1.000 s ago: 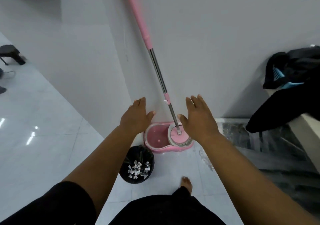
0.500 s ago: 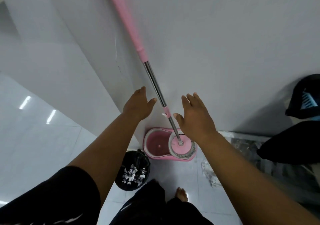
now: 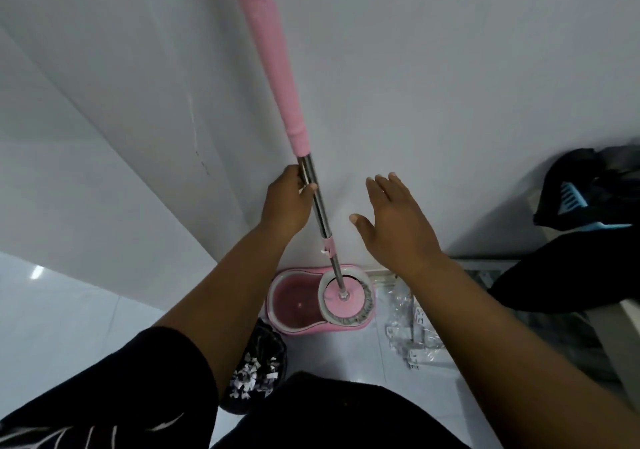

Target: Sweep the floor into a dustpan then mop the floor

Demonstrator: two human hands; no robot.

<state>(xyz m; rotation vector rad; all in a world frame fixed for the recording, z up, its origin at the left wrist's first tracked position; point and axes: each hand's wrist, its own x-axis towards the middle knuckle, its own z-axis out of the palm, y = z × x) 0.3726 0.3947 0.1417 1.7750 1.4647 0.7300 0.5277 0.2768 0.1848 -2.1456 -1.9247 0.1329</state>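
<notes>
Head view, looking down: the fingers of the left hand (image 3: 286, 204) are curled round the bare steel shaft of a long mop (image 3: 320, 211). Its thumb (image 3: 309, 188) is pressed across the front of the shaft, just below the lower end of the pink foam sleeve (image 3: 273, 68) that covers the upper handle. The right hand (image 3: 398, 227) is to the right of the shaft and apart from it, palm down, fingers straight and slightly spread, thumb out to the side; it holds and touches nothing. The mop rises steeply in front of the white wall (image 3: 450, 68). Its round pink-and-grey head (image 3: 346, 298) sits in the spinner side of a pink plastic mop bucket (image 3: 294, 305), which stands on the pale tiled floor (image 3: 69, 327) at the foot of the wall. Just beside the bucket's near left corner is a black bin bag (image 3: 263, 348) with white paper scraps in it. Crumpled clear plastic wrapping (image 3: 412, 331) lies to the bucket's right. Dark clothing with a pale blue plastic piece (image 3: 571, 199) sits further right.
</notes>
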